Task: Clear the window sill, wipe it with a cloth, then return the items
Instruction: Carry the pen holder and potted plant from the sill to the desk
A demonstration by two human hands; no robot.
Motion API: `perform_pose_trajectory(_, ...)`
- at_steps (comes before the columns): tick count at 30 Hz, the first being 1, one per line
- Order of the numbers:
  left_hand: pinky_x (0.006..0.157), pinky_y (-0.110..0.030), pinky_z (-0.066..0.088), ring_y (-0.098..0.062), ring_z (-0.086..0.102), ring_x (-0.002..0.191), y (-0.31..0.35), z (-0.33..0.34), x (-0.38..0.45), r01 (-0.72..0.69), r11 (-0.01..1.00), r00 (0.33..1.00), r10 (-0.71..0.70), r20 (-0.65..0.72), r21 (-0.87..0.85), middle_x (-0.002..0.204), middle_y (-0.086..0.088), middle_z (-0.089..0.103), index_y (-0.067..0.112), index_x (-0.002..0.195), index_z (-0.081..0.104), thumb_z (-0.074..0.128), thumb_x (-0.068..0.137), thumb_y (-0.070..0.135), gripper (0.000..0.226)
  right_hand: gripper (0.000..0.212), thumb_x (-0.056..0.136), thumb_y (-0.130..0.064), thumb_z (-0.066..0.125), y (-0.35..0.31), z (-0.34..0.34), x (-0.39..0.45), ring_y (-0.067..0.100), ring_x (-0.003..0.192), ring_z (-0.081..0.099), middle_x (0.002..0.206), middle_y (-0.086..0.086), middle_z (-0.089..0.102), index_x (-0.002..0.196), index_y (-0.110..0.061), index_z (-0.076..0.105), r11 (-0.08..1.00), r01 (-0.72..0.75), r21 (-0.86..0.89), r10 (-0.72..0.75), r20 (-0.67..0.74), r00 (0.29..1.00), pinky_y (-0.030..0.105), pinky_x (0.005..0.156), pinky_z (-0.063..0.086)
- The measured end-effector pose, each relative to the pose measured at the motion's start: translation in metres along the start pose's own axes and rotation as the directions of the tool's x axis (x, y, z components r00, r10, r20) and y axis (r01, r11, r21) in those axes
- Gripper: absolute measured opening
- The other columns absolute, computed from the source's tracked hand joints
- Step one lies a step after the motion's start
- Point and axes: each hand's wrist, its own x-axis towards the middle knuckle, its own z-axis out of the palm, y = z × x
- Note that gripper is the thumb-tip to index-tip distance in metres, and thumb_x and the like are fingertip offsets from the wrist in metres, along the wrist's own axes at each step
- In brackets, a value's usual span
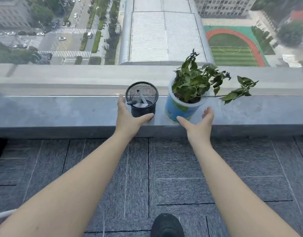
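Observation:
A black mesh pen holder (143,106) with a white pen and a dark marker in it stands on the grey window sill (61,110). My left hand (128,117) wraps it, fingers on its left side and thumb along its front base. Right of it stands a potted plant (181,108) in a white, blue and green pot, with one long leafy stem (239,90) reaching right. My right hand (198,124) is spread open just in front of the pot, thumb tip at its base and fingers off to its right, not closed on it.
The window glass rises directly behind the sill, with a street and sports field far below. Grey carpet tiles (164,168) cover the floor in front of the sill. My black shoe (167,225) shows at the bottom edge.

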Motion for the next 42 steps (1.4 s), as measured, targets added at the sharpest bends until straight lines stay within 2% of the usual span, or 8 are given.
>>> perform_pose_trajectory(5,0.087,-0.007,0.042,-0.014,0.050,0.114,-0.020,0.014,0.029,-0.017,0.997,1.000,0.017,-0.004,-0.080,0.126,-0.004,0.049,0.008,0.133,0.027,0.084,0.056,0.015,0.096,0.118,0.068,-0.014,0.079,0.014,0.013,0.032,0.004,0.142,0.005,0.158,-0.003,-0.003,0.147,-0.019,-0.009,0.996,0.074,0.043,-0.074,0.009,0.997,0.020,0.112,0.012)
perform_pose_trajectory(7,0.098,-0.026,0.047,-0.017,0.056,0.113,-0.028,0.018,0.037,-0.019,0.996,1.000,0.017,-0.017,-0.088,0.125,-0.009,0.055,0.008,0.125,0.038,0.084,0.043,0.032,0.097,0.123,0.064,-0.014,0.081,0.018,0.016,0.041,-0.001,0.136,0.007,0.158,-0.001,0.000,0.146,-0.019,-0.010,0.992,0.114,0.058,-0.115,0.012,0.993,0.012,0.108,0.011)
perform_pose_trajectory(11,0.100,-0.037,0.049,-0.015,0.062,0.107,-0.032,0.017,0.046,-0.064,0.993,0.996,0.059,-0.062,-0.096,0.118,-0.011,0.062,0.006,0.130,0.038,0.082,0.041,0.031,0.103,0.121,0.054,-0.022,0.085,0.027,0.026,0.054,0.019,0.137,0.032,0.148,0.007,0.030,0.145,-0.013,0.005,0.983,0.173,0.059,-0.174,0.007,0.985,0.042,0.116,0.029)
perform_pose_trajectory(16,0.096,-0.038,0.051,-0.016,0.065,0.102,-0.027,0.018,0.053,-0.102,0.994,0.991,0.098,-0.088,-0.034,0.107,-0.009,0.067,0.004,0.126,0.043,0.081,0.041,0.036,0.099,0.108,0.056,-0.018,0.086,0.030,0.028,0.060,0.020,0.129,0.042,0.139,0.008,0.039,0.139,-0.009,0.017,0.972,0.234,0.041,-0.232,-0.047,0.972,0.038,0.110,0.038)
perform_pose_trajectory(20,0.086,-0.011,0.044,-0.007,0.059,0.093,-0.024,0.024,0.049,-0.138,0.990,0.977,0.133,-0.166,-0.019,0.089,0.014,0.055,0.007,0.124,0.038,0.082,0.047,0.023,0.090,0.102,0.054,-0.018,0.087,0.029,0.031,0.058,0.020,0.124,0.046,0.134,0.012,0.044,0.133,-0.002,0.024,0.963,0.270,0.022,-0.266,-0.101,0.959,0.035,0.106,0.042)
perform_pose_trajectory(24,0.077,-0.002,0.041,-0.001,0.051,0.088,-0.023,0.024,0.040,-0.170,0.985,0.971,0.169,-0.168,0.010,0.093,0.008,0.048,0.016,0.112,0.038,0.081,0.048,0.027,0.078,0.093,0.053,-0.013,0.087,0.025,0.031,0.051,0.021,0.120,0.047,0.128,0.014,0.043,0.124,0.000,0.029,0.948,0.317,0.028,-0.313,-0.088,0.946,0.027,0.100,0.045)
perform_pose_trajectory(30,0.098,-0.039,0.047,-0.018,0.056,0.102,-0.020,0.007,0.010,-0.171,0.983,0.975,0.159,-0.156,-0.069,0.107,-0.003,0.054,0.021,0.102,0.037,0.073,0.040,0.043,0.075,0.082,0.053,-0.009,0.087,0.011,0.024,0.021,0.015,0.112,0.050,0.119,0.006,0.043,0.111,-0.014,0.028,0.941,0.337,0.041,-0.335,-0.051,0.941,0.013,0.090,0.046)
perform_pose_trajectory(42,0.097,-0.029,0.044,-0.012,0.056,0.101,0.124,-0.092,-0.130,-0.160,0.974,0.978,0.134,-0.162,-0.162,0.102,0.011,0.054,0.020,0.109,0.034,0.073,0.039,0.043,0.083,0.091,0.057,-0.006,0.084,-0.135,-0.036,-0.133,0.002,0.101,0.051,0.113,-0.007,0.044,0.127,-0.005,0.028,0.947,0.318,0.049,-0.320,0.052,0.946,0.007,0.086,0.047)
